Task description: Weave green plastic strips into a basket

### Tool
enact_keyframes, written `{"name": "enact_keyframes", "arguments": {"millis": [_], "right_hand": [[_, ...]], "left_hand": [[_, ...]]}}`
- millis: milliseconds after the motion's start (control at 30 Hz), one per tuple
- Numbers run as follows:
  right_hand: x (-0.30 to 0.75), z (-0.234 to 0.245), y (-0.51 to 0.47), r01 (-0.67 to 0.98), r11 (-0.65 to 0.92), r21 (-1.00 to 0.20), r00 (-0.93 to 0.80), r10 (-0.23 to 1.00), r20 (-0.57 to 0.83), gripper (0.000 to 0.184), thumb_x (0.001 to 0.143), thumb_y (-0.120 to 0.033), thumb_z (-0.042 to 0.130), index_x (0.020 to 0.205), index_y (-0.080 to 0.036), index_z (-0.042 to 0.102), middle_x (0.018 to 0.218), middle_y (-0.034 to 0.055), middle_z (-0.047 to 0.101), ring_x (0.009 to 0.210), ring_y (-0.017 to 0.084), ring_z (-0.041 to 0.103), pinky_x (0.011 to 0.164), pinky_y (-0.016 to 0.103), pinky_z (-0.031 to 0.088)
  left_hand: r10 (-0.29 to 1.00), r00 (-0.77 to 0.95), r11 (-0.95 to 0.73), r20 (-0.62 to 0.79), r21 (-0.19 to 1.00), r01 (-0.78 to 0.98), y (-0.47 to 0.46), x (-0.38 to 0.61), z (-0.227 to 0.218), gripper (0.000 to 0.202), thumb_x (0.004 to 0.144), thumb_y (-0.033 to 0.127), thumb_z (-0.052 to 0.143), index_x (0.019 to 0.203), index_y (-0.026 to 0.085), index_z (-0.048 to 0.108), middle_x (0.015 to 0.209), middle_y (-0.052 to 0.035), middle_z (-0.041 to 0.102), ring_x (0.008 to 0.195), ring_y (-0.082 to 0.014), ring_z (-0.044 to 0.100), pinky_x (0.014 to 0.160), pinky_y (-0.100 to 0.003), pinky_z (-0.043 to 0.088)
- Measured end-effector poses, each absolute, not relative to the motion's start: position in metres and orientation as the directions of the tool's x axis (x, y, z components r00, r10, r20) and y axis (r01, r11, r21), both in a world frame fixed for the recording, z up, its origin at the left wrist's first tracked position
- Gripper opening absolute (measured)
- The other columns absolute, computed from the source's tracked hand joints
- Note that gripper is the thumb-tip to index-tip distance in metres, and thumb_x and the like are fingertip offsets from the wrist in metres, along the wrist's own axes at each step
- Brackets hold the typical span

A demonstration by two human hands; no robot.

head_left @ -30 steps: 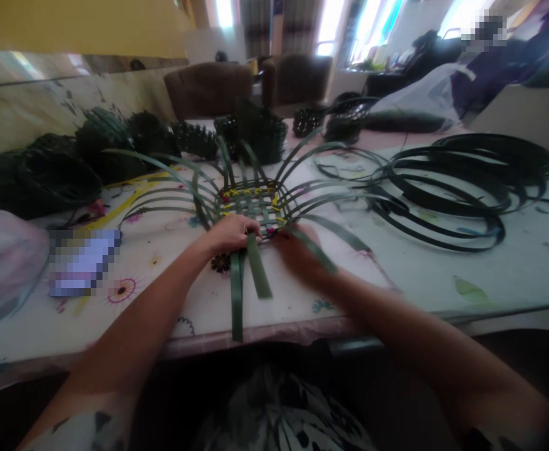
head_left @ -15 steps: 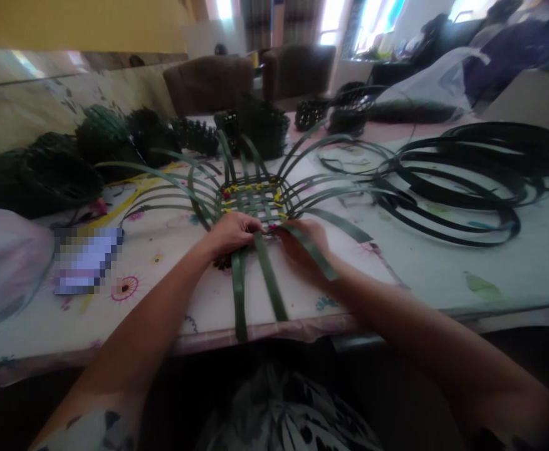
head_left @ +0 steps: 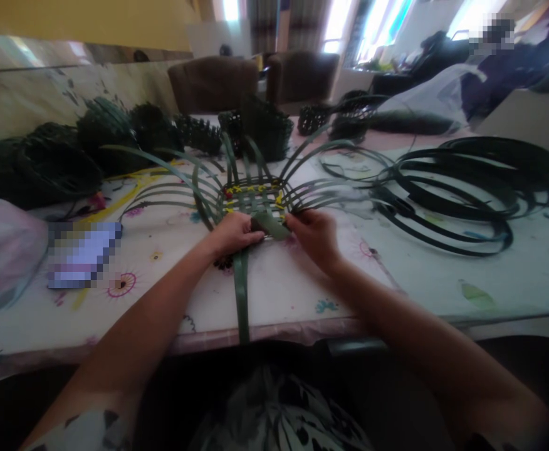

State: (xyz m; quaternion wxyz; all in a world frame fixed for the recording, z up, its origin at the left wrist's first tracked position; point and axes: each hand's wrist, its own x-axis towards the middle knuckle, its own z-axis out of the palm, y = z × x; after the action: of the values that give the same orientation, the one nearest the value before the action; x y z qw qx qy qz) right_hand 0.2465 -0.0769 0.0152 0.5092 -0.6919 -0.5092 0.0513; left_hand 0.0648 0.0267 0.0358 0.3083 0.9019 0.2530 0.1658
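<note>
A small woven base (head_left: 252,200) of green strips with yellow ties lies on the patterned tablecloth (head_left: 284,288), its loose strips arching outward all round. My left hand (head_left: 233,233) is closed on the near edge of the weave, fingers pressing down on the strips there. My right hand (head_left: 316,235) pinches a green strip (head_left: 269,226) that is folded sideways between both hands along that near edge. Another long green strip (head_left: 241,294) runs from under my left hand to the table's front edge.
Coils of dark strips (head_left: 462,181) lie to the right. Several dark woven baskets (head_left: 91,144) line the back left and middle. A clear plastic bag (head_left: 2,257) sits at the far left. Brown armchairs (head_left: 215,81) stand behind. Another person (head_left: 504,69) is at the back right.
The two strips that hung toward me beside the right hand are gone from there; one is now bent sideways across the near edge. My right hand moved up to the weave.
</note>
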Motion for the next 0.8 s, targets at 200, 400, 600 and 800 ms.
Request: {"name": "enact_keyframes", "arguments": {"millis": [200,400,600,800], "right_hand": [[0.248,0.010,-0.074,0.427,0.098,-0.899,0.541,0.769,0.341,0.038,0.079,-0.041,0.062,0.051,-0.018,0.050,0.049,-0.0028,0.043,0.050,0.009,0.038,0.047,0.025,0.024],[0.250,-0.005,-0.068,0.302,0.196,-0.933,0.525,0.783,0.334,0.036,0.086,-0.047,0.058,0.065,-0.018,0.059,0.055,-0.0005,0.052,0.052,0.011,0.045,0.047,0.025,0.034],[0.254,-0.004,-0.078,0.686,0.267,-0.676,0.319,0.725,0.610,0.036,0.091,-0.047,0.056,0.068,-0.019,0.058,0.059,0.0003,0.054,0.057,0.013,0.048,0.055,0.026,0.037],[0.259,-0.002,-0.079,0.885,0.329,-0.328,0.016,0.684,0.730,0.030,0.096,-0.037,0.051,0.073,-0.019,0.060,0.071,0.0054,0.060,0.065,0.017,0.055,0.062,0.028,0.039]], "left_hand": [[0.557,0.818,-0.686,0.147,0.636,0.352,0.027,0.063,0.035,0.022,0.082,0.025,0.063,0.097,0.016,0.076,0.073,0.0000,0.069,0.065,-0.0120,0.057,0.065,-0.024,0.043],[0.579,0.806,-0.567,0.124,0.771,0.289,0.039,0.063,0.017,0.028,0.083,0.033,0.062,0.102,0.015,0.073,0.072,0.0008,0.066,0.064,-0.0115,0.056,0.061,-0.022,0.042],[0.657,0.747,-0.560,0.108,0.733,0.387,0.028,0.066,0.027,0.025,0.080,0.026,0.063,0.098,0.015,0.076,0.069,0.0011,0.066,0.063,-0.0119,0.056,0.061,-0.022,0.040],[0.694,0.714,-0.574,0.094,0.671,0.469,0.017,0.071,0.039,0.027,0.077,0.020,0.064,0.099,0.019,0.080,0.060,0.0030,0.064,0.060,-0.0122,0.055,0.062,-0.022,0.041]]}}
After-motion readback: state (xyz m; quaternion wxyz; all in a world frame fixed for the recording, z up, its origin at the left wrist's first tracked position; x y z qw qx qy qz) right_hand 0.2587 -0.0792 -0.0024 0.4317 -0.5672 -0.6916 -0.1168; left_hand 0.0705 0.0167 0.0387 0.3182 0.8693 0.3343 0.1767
